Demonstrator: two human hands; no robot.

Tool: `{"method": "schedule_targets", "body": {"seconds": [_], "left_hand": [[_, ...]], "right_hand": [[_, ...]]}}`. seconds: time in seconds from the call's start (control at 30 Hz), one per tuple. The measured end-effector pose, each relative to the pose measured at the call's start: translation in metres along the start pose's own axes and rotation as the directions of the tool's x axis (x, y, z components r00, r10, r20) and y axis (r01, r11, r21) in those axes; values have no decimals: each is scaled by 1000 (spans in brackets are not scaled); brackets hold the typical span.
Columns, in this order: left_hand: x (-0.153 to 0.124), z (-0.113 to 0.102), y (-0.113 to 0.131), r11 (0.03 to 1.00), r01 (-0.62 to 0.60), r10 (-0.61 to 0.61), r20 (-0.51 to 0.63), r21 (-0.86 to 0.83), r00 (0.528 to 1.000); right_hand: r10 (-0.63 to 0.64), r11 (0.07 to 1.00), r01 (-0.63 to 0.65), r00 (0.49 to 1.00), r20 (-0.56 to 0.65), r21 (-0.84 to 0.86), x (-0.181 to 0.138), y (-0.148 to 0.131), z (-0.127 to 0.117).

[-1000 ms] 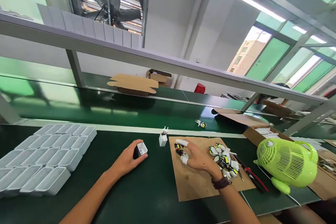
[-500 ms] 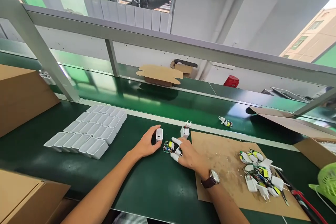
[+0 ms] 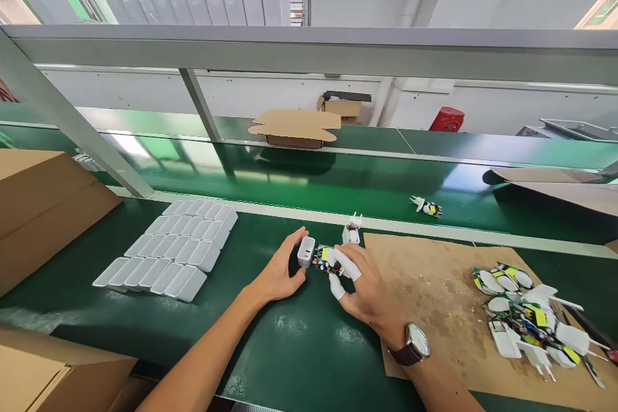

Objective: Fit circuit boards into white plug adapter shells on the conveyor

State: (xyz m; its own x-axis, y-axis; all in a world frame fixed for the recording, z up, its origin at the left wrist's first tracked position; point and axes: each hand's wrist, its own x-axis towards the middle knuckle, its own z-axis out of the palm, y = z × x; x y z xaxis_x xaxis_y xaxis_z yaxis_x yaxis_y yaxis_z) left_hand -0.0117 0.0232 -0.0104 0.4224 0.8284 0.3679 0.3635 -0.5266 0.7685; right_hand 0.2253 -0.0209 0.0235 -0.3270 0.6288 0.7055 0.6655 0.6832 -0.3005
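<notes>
Near the middle of the bench, my left hand (image 3: pixel 277 273) curves its thumb and forefinger around a small white charger housing (image 3: pixel 306 252) with port openings in its end. Just right of it, my right hand (image 3: pixel 364 283), wearing white finger cots, pinches a circuit board (image 3: pixel 324 258) with a yellow part and several small components. The board's left end is close against the housing; I cannot tell whether they touch. Fingers cover the board's right end. Behind my right hand stands another white housing (image 3: pixel 351 234) with a plug piece on top.
Rows of white housings (image 3: pixel 168 248) lie on the left. A cardboard sheet (image 3: pixel 425 296) at right carries a heap of boards and plugs (image 3: pixel 531 315). One board with a plug (image 3: pixel 425 206) lies on the green belt (image 3: pixel 290 174). Cardboard boxes (image 3: pixel 53 206) flank the left side.
The board in my right hand has moved up beside the housing, closing the gap. The housing is tilted more in my left hand. The camera view has levelled and shifted.
</notes>
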Motion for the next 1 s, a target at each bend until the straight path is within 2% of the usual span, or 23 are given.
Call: {"method": "schedule_targets", "body": {"seconds": [0.13,0.2,0.33,0.5,0.6,0.67,0.77,0.83,0.93,1.0], "left_hand": [[1,-1,4,989,97,-87,-83,114,993],[1,-2,7,975,142,-130,-79,170,988],[0,0,11,978,119,-117,-22,173,993],[-3,1,14,954,201,-221,69,224,973],[-4,-1,20,963,157,-201,196,219,960],[-3,-2,24,971,120,-167,225,208,960],[0,1,25,979,65,-86,99,194,991],[0,3,21,984,29,-31,10,174,999],[0,6,16,987,-32,35,-20,157,999],[-1,7,14,982,-72,79,-35,173,996]], "right_hand": [[1,1000,-2,999,-35,-22,-2,-1,2],[23,1000,-25,998,-52,-20,-2,-1,1],[52,998,-53,994,-92,-14,-2,0,0],[69,997,-71,990,-121,-13,-1,0,-1],[63,998,-66,989,-132,-18,0,0,-1],[64,998,-68,987,-145,-19,0,-1,-1],[68,997,-71,985,-161,-10,-1,-3,-2],[25,1000,-24,991,-130,2,-1,-5,-2],[-74,997,75,995,-60,9,-3,-9,-1],[-90,996,90,996,-30,-4,-3,-13,-1]]}}
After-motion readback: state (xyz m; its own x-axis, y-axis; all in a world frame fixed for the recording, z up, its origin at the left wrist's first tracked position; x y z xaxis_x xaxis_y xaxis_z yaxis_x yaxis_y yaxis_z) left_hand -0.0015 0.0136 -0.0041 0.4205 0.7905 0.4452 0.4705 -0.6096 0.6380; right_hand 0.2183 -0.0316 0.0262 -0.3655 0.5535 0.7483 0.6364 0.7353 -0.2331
